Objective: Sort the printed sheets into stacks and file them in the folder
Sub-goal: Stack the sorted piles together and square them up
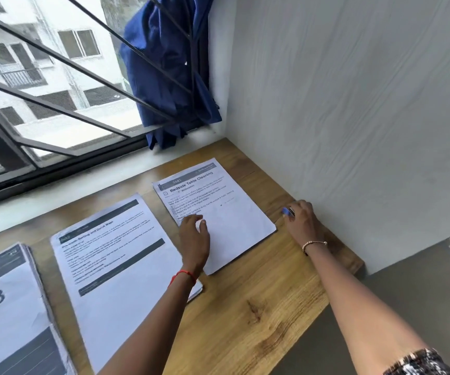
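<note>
Farthest left, a thick stack of printed sheets (7, 307) lay on the wooden table (259, 307), its top page showing a large "18". Just beside it lay a second pile (115, 261), its heading about sorting and a quick wash (the print was blurred). Further right sat a third sheet (232, 212), titled "Bedside Table Cleaning" and turned at a slant. The left hand (194, 239), a red thread (183, 274) at its wrist, lay over that sheet's lower left part, its grip apart, fingers loosely bent and holding nothing. Right of the sheet, near the white wall (353, 104), the right hand (301, 223) rested on bare wood, its grip clamped on a small blue object (286, 211) at the fingertips. A bead bracelet (314, 244) circled that wrist.
</note>
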